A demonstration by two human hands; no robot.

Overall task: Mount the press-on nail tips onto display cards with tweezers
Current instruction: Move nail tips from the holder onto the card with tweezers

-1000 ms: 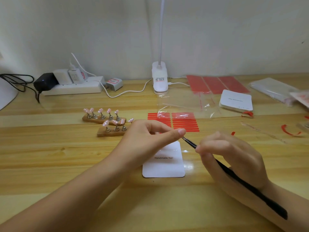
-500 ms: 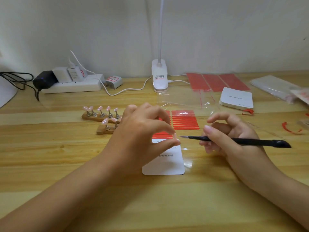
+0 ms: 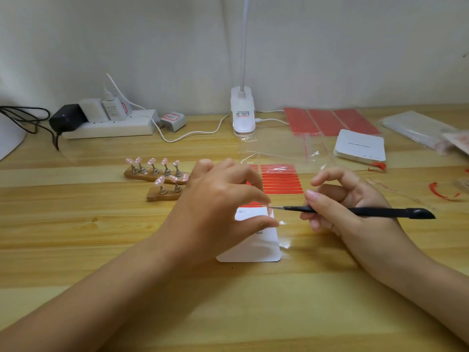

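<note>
Right hand (image 3: pixel 347 199) grips black tweezers (image 3: pixel 355 212) sideways, tip aimed at top right corner of white display card (image 3: pixel 264 247). Left hand (image 3: pixel 223 199) hovers over same card, thumb and forefinger curled close by tweezer tip; can't tell if anything's pinched there. Pink nail tips (image 3: pixel 162 180) sit on wooden stands (image 3: pixel 160 195) just left of card. Red adhesive strip sheet (image 3: pixel 281 179) right behind card.

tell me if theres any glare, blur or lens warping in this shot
Head view: glare glints off the clear plastic bags and the film beside the display card; the wide lens bows the table's plank lines; the tweezers and both hands look sharp, with soft shadows.
</note>
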